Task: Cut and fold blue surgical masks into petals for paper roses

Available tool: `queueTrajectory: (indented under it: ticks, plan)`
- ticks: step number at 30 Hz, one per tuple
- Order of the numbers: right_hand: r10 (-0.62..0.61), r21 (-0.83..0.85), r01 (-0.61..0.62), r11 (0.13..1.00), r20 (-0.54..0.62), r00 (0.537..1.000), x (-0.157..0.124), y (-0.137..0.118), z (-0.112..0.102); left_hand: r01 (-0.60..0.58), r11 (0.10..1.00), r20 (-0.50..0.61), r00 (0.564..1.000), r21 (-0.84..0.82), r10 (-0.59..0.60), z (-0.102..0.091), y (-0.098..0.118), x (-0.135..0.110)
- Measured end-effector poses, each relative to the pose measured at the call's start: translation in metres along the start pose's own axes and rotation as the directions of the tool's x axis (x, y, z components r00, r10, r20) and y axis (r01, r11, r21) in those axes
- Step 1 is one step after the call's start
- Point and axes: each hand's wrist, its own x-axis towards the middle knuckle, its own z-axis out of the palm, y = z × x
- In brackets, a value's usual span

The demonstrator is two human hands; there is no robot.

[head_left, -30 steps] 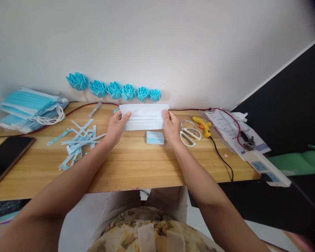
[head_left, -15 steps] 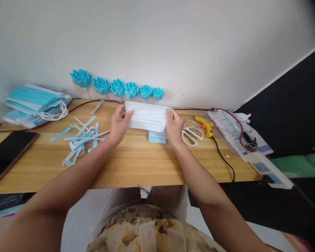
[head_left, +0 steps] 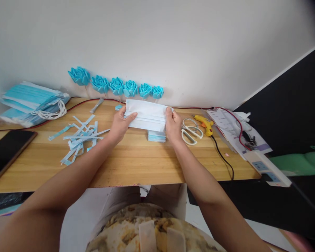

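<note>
A pleated face mask (head_left: 148, 114), white side toward me, is stretched between my hands above the table. My left hand (head_left: 120, 123) pinches its left end, the thumb lying across the front. At the opposite end my right hand (head_left: 173, 125) grips the edge with the thumb on top. Partly hidden below the mask lies a small stack of light blue pieces (head_left: 156, 136). Just right of my right hand are scissors (head_left: 191, 132) with white handles. Cut blue and white strips (head_left: 81, 137) lie in a loose heap left of my left hand.
Several blue fabric flowers (head_left: 116, 86) stand along the wall. A pile of masks (head_left: 33, 101) and a phone (head_left: 9, 154) lie at left. To the right are a yellow glue gun (head_left: 204, 124), papers (head_left: 227, 122) and a power strip (head_left: 268, 168). A cable runs along the back.
My left thumb has slid further inward over the mask's front. The mask remains held at both ends, and the view has shifted slightly.
</note>
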Motion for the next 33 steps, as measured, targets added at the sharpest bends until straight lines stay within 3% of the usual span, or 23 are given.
queueTrajectory:
  ticks: [5, 9, 12, 16, 21, 28, 33]
  plan:
    - [0.028, 0.024, -0.029, 0.999, 0.027, 0.999, -0.0005, -0.0005, 0.0007, -0.099, 0.992, -0.088, 0.990, 0.082, 0.106, 0.0029, 0.0001, -0.0010]
    - [0.002, -0.048, -0.003, 0.999, -0.008, 1.000, 0.0030, 0.0007, -0.0011, -0.147, 0.984, -0.085, 0.984, 0.103, 0.156, 0.0009, -0.0002, 0.0014]
    - [-0.001, -0.040, 0.000, 0.999, -0.028, 1.000, 0.0060, 0.0024, -0.0035, -0.109, 0.986, -0.045, 0.992, 0.129, 0.115, -0.0004, 0.0018, 0.0023]
    - [0.015, 0.031, -0.014, 0.999, -0.039, 0.999, 0.0066, 0.0020, -0.0056, -0.025, 0.999, 0.005, 1.000, 0.046, 0.025, 0.0002, 0.0054, 0.0014]
    - [-0.006, 0.028, 0.005, 1.000, 0.020, 1.000, 0.0030, -0.0037, -0.0042, 0.063, 0.998, -0.073, 0.995, 0.018, -0.062, -0.0013, 0.0018, 0.0008]
    - [0.001, -0.015, -0.001, 1.000, 0.014, 1.000, 0.0047, -0.0013, -0.0048, 0.042, 0.996, -0.147, 0.989, 0.081, -0.029, -0.0066, -0.0029, 0.0049]
    - [0.051, 0.066, -0.053, 0.996, 0.027, 0.998, 0.0058, -0.0007, -0.0048, 0.018, 0.997, -0.137, 0.991, 0.077, -0.007, -0.0054, 0.0006, 0.0049]
